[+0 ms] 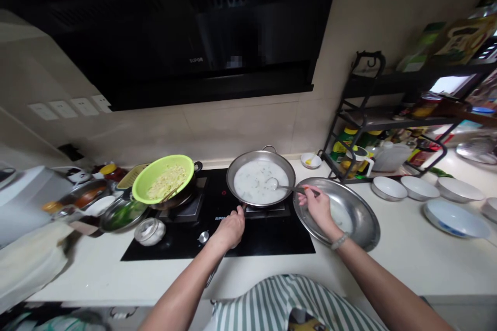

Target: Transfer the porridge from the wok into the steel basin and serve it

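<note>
A steel wok [231, 165] sits on the right burner, with a milky white liquid [254, 178] and small pieces in it. My left hand [233, 227] is closed around the wok's handle at the front. In my right hand [314, 209] is a metal ladle [285, 186], held by its dark handle. The ladle's bowl rests at the surface of the liquid, right of the wok's middle. Under my right hand lies a wide steel basin [367, 217] with some whitish liquid at its bottom.
A green colander [142, 181] of pale chopped food rests over a pot on the left burner. A glass jar [149, 231] stands on the stove's left edge. White bowls [389, 187] line the right counter below a black rack [361, 119]. The range hood [194, 77] hangs above.
</note>
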